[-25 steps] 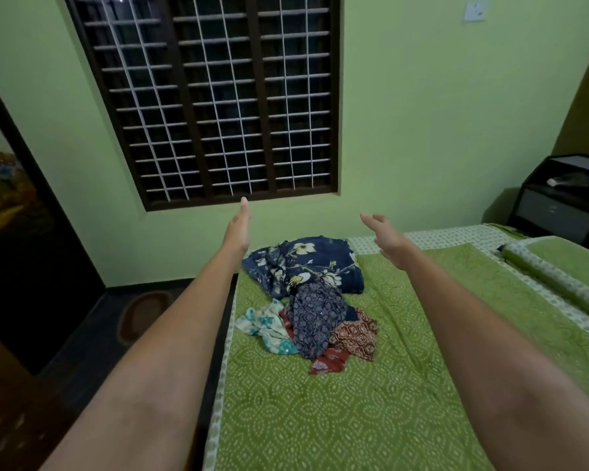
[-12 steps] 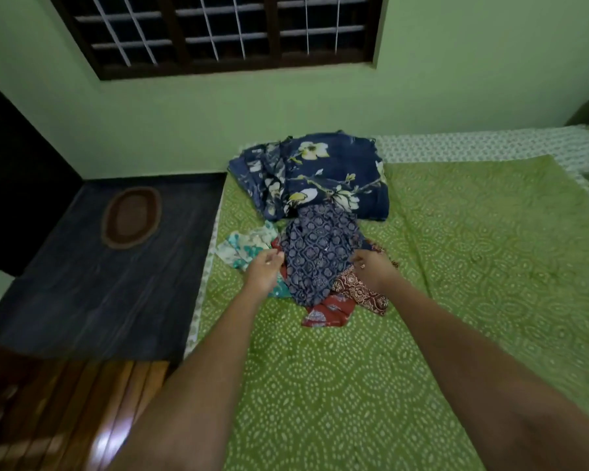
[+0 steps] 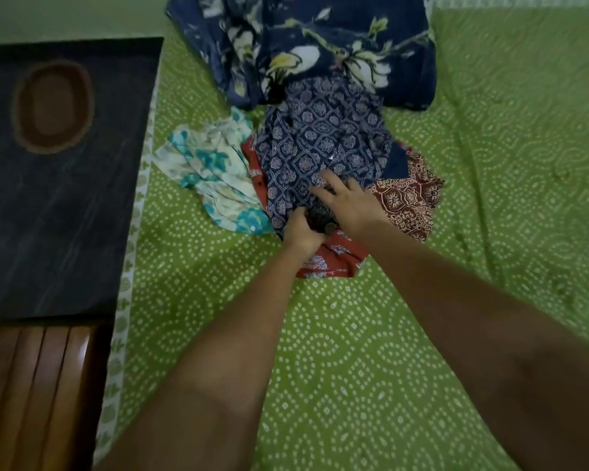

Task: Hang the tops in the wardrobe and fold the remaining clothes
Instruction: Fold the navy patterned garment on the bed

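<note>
Bed (image 3: 354, 334): green dotted cover, the landmark for all entries below.
Floor (image 3: 65, 198): dark, left of the bed, with an oval mat (image 3: 51, 107).
Wooden panel (image 3: 31, 396): ribbed, at the bed's near left corner.
Floral cloth (image 3: 303, 45): navy, large white blossoms, bunched at the bed's far end.
Navy patterned garment (image 3: 320, 141): top of the pile, mid-bed towards the left edge, touching the floral cloth.
Pale turquoise garment (image 3: 211, 171): pile's left side, near the bed's edge.
Maroon printed garment (image 3: 408, 198): pile's right side.
Red garment (image 3: 334, 260): underneath, nearest the viewer.
Left hand (image 3: 300, 232): fingers curled, gripping the navy patterned garment's near hem.
Right hand (image 3: 347, 202): on the same bunched hem; fingers bent, likely gripping.
Handling, judged: light, limp, crease-prone; better taken at shoulders or collar for hanging.
</note>
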Demonstrator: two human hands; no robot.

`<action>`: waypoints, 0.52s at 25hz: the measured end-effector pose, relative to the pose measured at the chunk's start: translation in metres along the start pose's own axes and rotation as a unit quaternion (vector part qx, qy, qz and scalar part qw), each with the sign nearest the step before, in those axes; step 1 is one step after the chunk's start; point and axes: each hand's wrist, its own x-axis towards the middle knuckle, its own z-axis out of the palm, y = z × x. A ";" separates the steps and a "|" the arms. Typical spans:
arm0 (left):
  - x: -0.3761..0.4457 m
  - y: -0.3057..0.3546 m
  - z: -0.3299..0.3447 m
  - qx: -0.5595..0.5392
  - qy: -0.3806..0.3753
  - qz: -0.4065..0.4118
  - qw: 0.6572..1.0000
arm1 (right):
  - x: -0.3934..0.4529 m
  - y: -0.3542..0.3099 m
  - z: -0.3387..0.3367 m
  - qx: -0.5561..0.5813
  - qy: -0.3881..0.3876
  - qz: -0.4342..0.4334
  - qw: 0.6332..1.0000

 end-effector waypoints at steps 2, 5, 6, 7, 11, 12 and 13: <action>0.007 -0.002 0.002 0.049 0.018 0.017 0.998 | 0.015 0.002 0.003 -0.084 0.007 -0.021 0.996; -0.005 -0.017 -0.007 0.200 -0.037 0.084 0.976 | 0.005 0.000 0.019 -0.146 -0.001 -0.092 0.985; -0.017 -0.024 -0.013 0.241 -0.075 0.097 0.963 | -0.008 -0.003 0.026 -0.149 -0.018 -0.125 0.981; -0.030 -0.029 -0.018 0.264 -0.108 0.104 0.953 | -0.024 -0.007 0.030 -0.150 -0.033 -0.162 0.975; -0.081 -0.022 -0.048 0.301 -0.084 0.149 0.938 | -0.077 -0.023 -0.018 0.017 -0.060 -0.173 0.983; -0.092 -0.009 -0.058 0.301 -0.052 0.161 0.938 | -0.084 -0.025 -0.047 0.104 -0.051 -0.125 0.985; -0.106 0.007 -0.070 0.277 -0.024 0.168 0.946 | -0.089 -0.026 -0.076 0.192 -0.043 -0.062 0.978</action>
